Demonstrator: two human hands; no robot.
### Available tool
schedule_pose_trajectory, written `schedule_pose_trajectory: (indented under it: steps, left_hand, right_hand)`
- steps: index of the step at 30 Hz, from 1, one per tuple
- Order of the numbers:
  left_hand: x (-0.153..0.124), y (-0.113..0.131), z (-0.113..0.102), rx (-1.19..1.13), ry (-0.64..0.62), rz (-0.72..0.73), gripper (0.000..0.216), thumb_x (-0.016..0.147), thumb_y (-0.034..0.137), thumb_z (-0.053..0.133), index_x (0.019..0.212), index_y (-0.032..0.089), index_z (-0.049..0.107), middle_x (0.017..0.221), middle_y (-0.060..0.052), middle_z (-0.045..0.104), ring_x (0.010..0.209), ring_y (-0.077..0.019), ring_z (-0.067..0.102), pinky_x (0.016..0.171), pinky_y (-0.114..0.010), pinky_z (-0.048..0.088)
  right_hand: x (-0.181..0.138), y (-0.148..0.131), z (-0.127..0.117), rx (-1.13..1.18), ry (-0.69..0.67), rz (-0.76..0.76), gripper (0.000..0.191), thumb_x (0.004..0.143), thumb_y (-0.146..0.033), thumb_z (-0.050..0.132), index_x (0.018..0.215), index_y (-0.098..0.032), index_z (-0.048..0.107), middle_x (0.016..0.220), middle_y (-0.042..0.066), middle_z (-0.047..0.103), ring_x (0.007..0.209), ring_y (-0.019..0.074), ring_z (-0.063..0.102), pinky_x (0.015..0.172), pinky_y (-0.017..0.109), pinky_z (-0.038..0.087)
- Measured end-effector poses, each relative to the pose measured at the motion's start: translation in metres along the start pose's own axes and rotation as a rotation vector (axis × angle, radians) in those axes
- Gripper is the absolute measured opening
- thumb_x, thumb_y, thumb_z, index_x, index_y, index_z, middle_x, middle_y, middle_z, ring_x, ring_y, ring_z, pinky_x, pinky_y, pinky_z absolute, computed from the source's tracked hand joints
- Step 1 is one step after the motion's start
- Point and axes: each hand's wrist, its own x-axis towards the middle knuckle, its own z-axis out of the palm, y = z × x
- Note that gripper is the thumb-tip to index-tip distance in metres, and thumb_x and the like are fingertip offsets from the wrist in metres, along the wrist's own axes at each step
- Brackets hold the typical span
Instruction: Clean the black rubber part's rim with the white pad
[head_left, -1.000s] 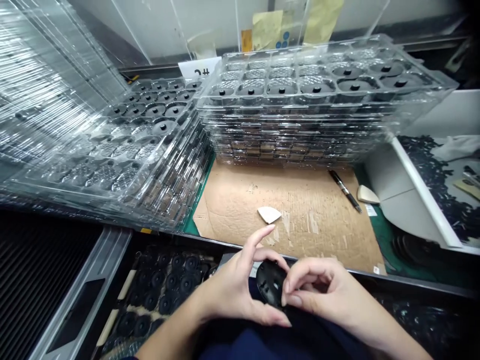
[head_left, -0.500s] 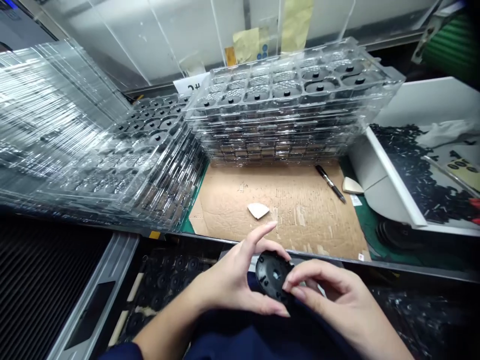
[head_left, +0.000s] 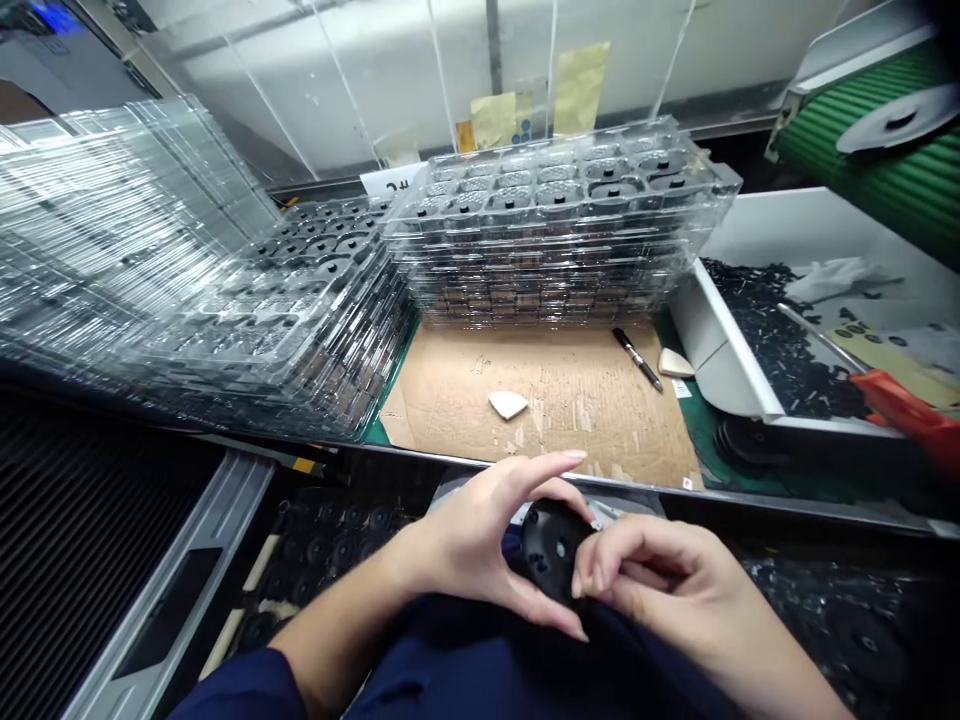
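A round black plastic disc (head_left: 551,548) with small holes is held low in front of me, above my lap. My left hand (head_left: 480,540) grips its left edge between thumb and middle fingers, the index finger stretched out above it. My right hand (head_left: 660,585) pinches the disc's right edge with curled fingers.
Two stacks of clear blister trays (head_left: 559,220) holding black discs stand behind a worn cardboard sheet (head_left: 540,400); empty clear trays (head_left: 112,240) pile at the left. A pen (head_left: 637,358) and white wedges lie on the cardboard. A white bin (head_left: 750,330) of black parts sits right; loose discs (head_left: 337,545) lie below.
The view has tilted and shifted, showing more of the right side and a green roller. Both hands keep hold of the disc, turning it slightly.
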Motion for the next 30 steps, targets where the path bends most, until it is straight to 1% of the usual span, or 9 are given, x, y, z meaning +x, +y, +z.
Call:
schedule_pose_trajectory:
  steps: [7,12,16,19,21,23,26,28,30]
  left_hand:
    - [-0.016,0.011,0.003,0.148,0.064,0.200,0.112,0.051,0.030,0.082,0.139,0.023,0.013,0.111,-0.010,0.056,0.105,-0.0191,0.054,0.095,-0.030,0.041]
    - [-0.031,0.023,0.003,0.181,0.104,0.242,0.113,0.052,0.030,0.082,0.139,0.024,0.011,0.114,-0.011,0.055,0.106,-0.0206,0.054,0.096,-0.032,0.041]
    - [-0.043,0.026,0.005,0.150,0.129,0.278,0.114,0.053,0.028,0.081,0.139,0.026,0.008,0.117,-0.012,0.053,0.111,-0.0212,0.053,0.101,-0.034,0.038]
    - [-0.050,0.028,0.007,0.106,0.142,0.273,0.115,0.053,0.024,0.081,0.140,0.030,0.005,0.121,-0.011,0.051,0.114,-0.0216,0.051,0.104,-0.036,0.035]
    - [-0.051,0.032,0.007,0.060,0.150,0.235,0.112,0.054,0.022,0.080,0.140,0.030,0.010,0.123,-0.011,0.051,0.116,-0.0221,0.049,0.105,-0.036,0.033]
    - [-0.051,0.035,0.007,-0.027,0.135,0.127,0.094,0.054,0.021,0.080,0.135,0.024,0.033,0.123,-0.010,0.052,0.116,-0.0222,0.048,0.105,-0.034,0.033]
    - [-0.051,0.033,0.009,-0.356,0.128,-0.194,0.031,0.073,0.029,0.066,0.097,0.010,0.065,0.099,-0.012,0.064,0.085,-0.0153,0.061,0.080,-0.024,0.049]
    - [-0.050,0.026,0.012,-0.553,0.164,-0.337,0.034,0.084,0.036,0.051,0.083,0.005,0.066,0.080,-0.012,0.066,0.062,-0.0109,0.059,0.056,-0.018,0.047]
    - [-0.049,0.017,0.016,-0.617,0.208,-0.372,0.042,0.086,0.041,0.046,0.083,0.003,0.064,0.074,-0.013,0.065,0.058,-0.0111,0.058,0.047,-0.016,0.044]
  right_hand:
    - [-0.018,-0.001,0.030,-0.028,0.257,-0.048,0.013,0.069,-0.026,0.074,0.070,-0.017,0.064,0.072,0.000,0.060,0.069,0.0079,0.058,0.067,0.011,0.045]
    - [-0.028,0.021,0.018,-0.218,0.248,-0.304,0.006,0.083,-0.025,0.062,0.083,-0.020,0.063,0.064,0.000,0.053,0.062,0.0057,0.052,0.062,0.011,0.044]
    - [-0.040,0.029,0.005,-0.546,0.242,-0.592,0.010,0.082,-0.013,0.058,0.090,-0.020,0.058,0.097,0.006,0.051,0.091,0.0130,0.054,0.065,0.014,0.048]
    - [-0.048,0.027,0.005,-0.841,0.118,-0.688,0.023,0.083,-0.013,0.058,0.103,-0.024,0.056,0.104,0.006,0.047,0.095,0.0126,0.053,0.068,0.013,0.050]
    - [-0.047,0.026,0.008,-1.038,0.069,-0.736,0.033,0.083,-0.016,0.060,0.114,-0.025,0.055,0.104,0.006,0.047,0.092,0.0109,0.054,0.066,0.011,0.049]
    - [-0.041,0.027,0.013,-1.116,0.080,-0.797,0.035,0.085,-0.020,0.059,0.118,-0.025,0.055,0.103,0.005,0.049,0.090,0.0104,0.054,0.068,0.012,0.048]
    - [-0.027,0.033,0.022,-0.969,0.271,-0.810,0.018,0.089,-0.017,0.051,0.103,-0.022,0.061,0.091,0.003,0.055,0.084,0.0097,0.055,0.074,0.015,0.045]
    - [-0.018,0.039,0.026,-0.812,0.409,-0.704,0.015,0.090,-0.017,0.048,0.082,-0.017,0.061,0.078,0.001,0.055,0.074,0.0081,0.054,0.066,0.013,0.043]
    - [-0.010,0.046,0.026,-0.682,0.456,-0.543,0.029,0.091,-0.025,0.047,0.066,-0.013,0.055,0.067,0.002,0.052,0.063,0.0075,0.051,0.059,0.013,0.041]
